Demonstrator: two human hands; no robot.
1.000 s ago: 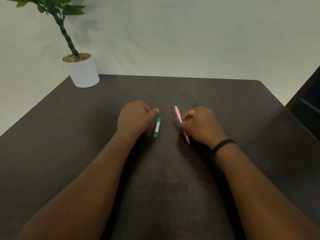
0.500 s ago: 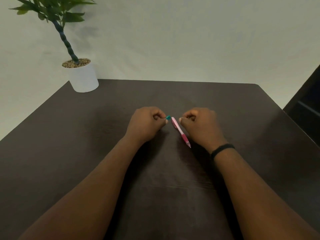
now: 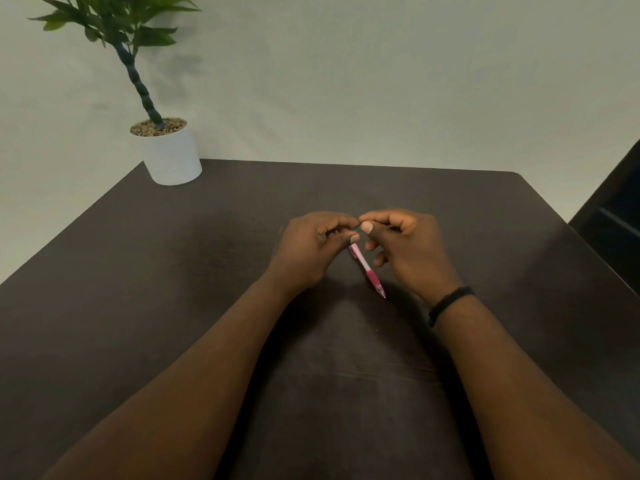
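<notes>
Pinching teal case [image 3: 356, 231], both hands [image 3: 311, 249] [image 3: 412, 245]

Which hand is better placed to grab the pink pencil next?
Probably the right hand: its lower fingers curl free beside the pink pencil, only thumb and forefinger pinching the teal case. The left hand grips the case too.

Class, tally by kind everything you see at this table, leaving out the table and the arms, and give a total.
Pink mechanical pencil: 1
Teal case, pinched between left hand and right hand: 1
Potted plant: 1
Black wristband: 1
Total: 4
</notes>
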